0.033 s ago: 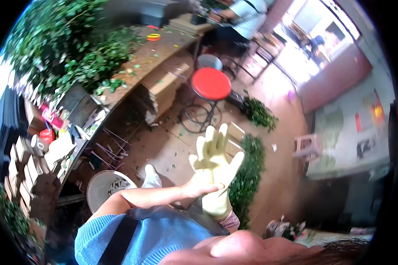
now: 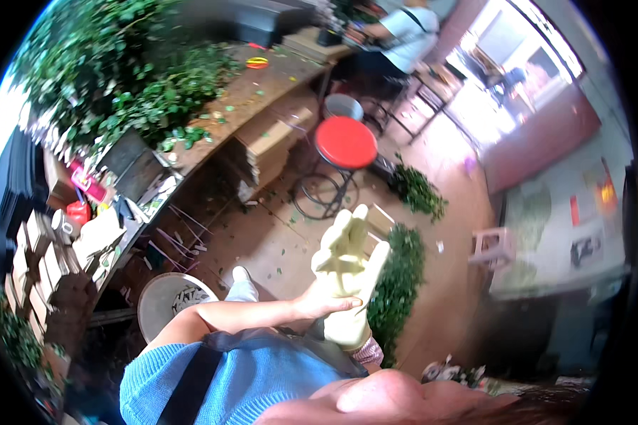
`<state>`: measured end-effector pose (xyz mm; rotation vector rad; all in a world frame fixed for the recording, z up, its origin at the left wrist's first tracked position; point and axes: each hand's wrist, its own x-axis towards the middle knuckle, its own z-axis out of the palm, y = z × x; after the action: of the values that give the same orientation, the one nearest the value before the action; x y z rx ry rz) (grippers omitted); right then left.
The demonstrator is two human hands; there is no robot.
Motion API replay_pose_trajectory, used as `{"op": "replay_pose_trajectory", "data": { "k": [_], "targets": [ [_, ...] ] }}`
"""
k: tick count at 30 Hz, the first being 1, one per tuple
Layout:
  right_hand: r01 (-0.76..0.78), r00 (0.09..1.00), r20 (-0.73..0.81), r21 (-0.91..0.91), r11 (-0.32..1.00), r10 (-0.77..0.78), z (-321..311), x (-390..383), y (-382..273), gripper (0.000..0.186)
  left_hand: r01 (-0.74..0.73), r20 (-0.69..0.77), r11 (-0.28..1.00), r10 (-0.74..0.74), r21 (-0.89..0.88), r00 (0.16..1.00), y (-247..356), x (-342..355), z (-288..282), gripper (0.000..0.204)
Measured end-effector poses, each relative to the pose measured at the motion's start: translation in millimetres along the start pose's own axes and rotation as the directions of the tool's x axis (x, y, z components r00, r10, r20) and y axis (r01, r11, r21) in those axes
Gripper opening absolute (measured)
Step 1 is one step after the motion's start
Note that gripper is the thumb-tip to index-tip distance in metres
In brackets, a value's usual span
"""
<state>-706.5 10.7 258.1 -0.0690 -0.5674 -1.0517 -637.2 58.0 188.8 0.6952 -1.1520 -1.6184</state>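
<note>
A pale yellow rubber glove covers my right hand, which is raised in front of my body. Its fingers stretch upward, slightly bent and close together, with the thumb apart on the right side; nothing lies in the palm. My left hand is bare and wraps around the glove near the wrist, the thumb pressed across the base of the palm. A patterned pink cuff shows below the glove.
Leafy cut stems heap on the curved workbench at left. A red stool, a white bucket and a green leaf bundle stand or lie on the floor. A person sits far off.
The gloved fingers of my right hand have drawn closer together and bent a little. My left hand keeps its grip on the glove. The whole view has shifted slightly.
</note>
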Motion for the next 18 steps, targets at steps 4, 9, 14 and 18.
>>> {"op": "replay_pose_trajectory", "data": {
  "k": [4, 9, 14, 18],
  "targets": [
    [-0.261, 0.965, -0.012, 0.038, 0.965, 0.261, -51, 64, 38, 0.048, -0.007, -0.045, 0.999, 0.005, -0.045, 0.999, 35, 10, -80, 0.071],
    [-0.498, 0.859, -0.124, 0.017, 0.867, 0.496, -187, 133, 66, 0.046, 0.177, 0.064, 0.822, -0.250, 0.541, 0.966, 81, -5, -224, 0.051],
    [-0.588, 0.624, -0.697, -0.123, 0.799, 0.352, -229, 221, 66, 0.052, 0.009, -0.156, 0.918, 0.058, 0.395, 0.986, 237, -20, -290, 0.028],
    [-0.721, 0.456, -0.855, -0.191, 0.666, 0.248, -282, 292, 78, 0.041, -0.653, 0.155, 0.448, 0.741, 0.610, 0.653, 360, -11, -279, 0.030]
  ]
}}
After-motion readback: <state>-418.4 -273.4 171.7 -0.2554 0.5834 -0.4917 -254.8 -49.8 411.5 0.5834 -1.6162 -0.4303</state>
